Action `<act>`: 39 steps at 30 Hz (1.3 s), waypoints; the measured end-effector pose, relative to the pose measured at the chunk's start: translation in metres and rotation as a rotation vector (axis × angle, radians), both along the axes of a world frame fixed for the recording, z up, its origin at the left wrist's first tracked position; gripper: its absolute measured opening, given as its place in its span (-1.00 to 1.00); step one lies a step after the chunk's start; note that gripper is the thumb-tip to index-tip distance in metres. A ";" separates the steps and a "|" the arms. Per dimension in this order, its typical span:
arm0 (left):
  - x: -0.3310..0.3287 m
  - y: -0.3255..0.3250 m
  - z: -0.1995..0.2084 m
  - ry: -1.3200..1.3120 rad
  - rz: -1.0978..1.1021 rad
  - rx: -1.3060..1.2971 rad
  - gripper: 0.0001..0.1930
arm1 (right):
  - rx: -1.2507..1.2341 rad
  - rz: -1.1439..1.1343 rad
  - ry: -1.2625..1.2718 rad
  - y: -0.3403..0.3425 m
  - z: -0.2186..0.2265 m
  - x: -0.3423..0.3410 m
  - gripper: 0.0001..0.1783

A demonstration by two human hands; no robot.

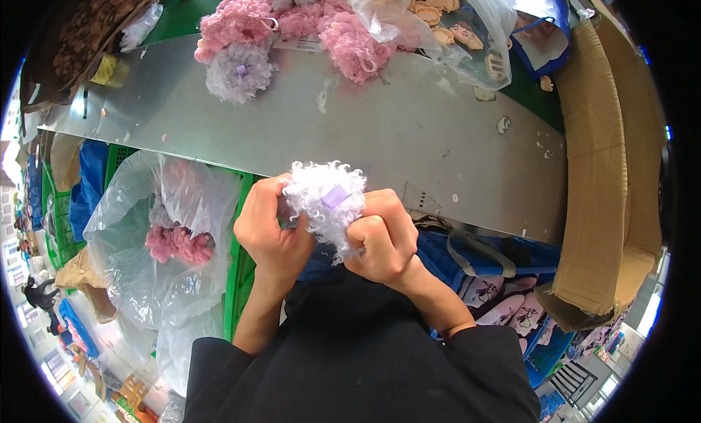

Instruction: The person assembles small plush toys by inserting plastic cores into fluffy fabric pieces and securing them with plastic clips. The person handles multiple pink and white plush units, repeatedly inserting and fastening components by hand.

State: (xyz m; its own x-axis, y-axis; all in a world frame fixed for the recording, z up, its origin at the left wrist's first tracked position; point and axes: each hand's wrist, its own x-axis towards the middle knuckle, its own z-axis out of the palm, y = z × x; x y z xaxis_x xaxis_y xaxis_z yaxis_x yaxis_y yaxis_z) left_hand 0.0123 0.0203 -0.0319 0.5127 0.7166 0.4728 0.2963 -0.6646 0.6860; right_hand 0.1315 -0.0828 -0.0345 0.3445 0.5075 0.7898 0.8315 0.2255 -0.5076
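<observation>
Grey metal worktable [409,131]; both hands [328,237] grip white curly wig [325,196].

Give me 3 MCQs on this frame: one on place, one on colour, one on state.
1. Where is the clear bag with pink fluff inside?
A. On the metal table
B. Below the table edge, on the person's left
C. Inside the cardboard box

2. What colour is the small tag on the white curly piece?
A. Purple
B. Green
C. Red

3. How is the white curly piece held?
A. Lying loose on the table
B. Pinched in one hand only
C. Gripped by both hands above the lap

Key:
1. B: the bag hangs beside the green crate, left of the left hand, off the table.
2. A: the tag shows pale purple against the white curls.
3. C: the left hand and right hand both close on it, in front of the table edge.
</observation>
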 end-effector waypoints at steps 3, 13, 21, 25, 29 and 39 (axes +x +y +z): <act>0.001 -0.003 0.002 -0.064 0.005 0.023 -0.74 | -0.004 0.019 0.105 0.002 0.006 -0.008 -0.67; 0.014 -0.005 0.012 -0.051 -0.122 -0.168 -0.50 | -0.224 -0.013 0.325 0.007 0.001 -0.006 -0.44; 0.009 -0.010 0.006 -0.130 -0.159 -0.421 -0.46 | -0.158 -0.176 0.203 0.008 -0.002 0.002 -0.47; 0.007 -0.012 0.010 -0.247 -0.075 -0.717 -0.53 | -0.093 -0.233 0.171 0.006 0.001 0.014 -0.46; 0.003 -0.001 0.022 -0.539 -0.180 -1.231 -0.24 | -0.118 -0.033 0.055 0.003 0.001 0.014 -0.45; -0.024 0.014 0.031 -0.560 -0.190 -1.212 -0.29 | -0.129 0.196 0.090 0.008 0.013 -0.002 -0.53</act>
State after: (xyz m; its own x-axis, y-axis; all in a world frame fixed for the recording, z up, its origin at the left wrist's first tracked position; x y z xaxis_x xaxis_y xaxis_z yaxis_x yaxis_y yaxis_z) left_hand -0.0116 0.0345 -0.0006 0.5977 0.7692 -0.2261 -0.2433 0.4427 0.8630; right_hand 0.1291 -0.0743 -0.0217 0.2955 0.6665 0.6844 0.7283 0.3065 -0.6129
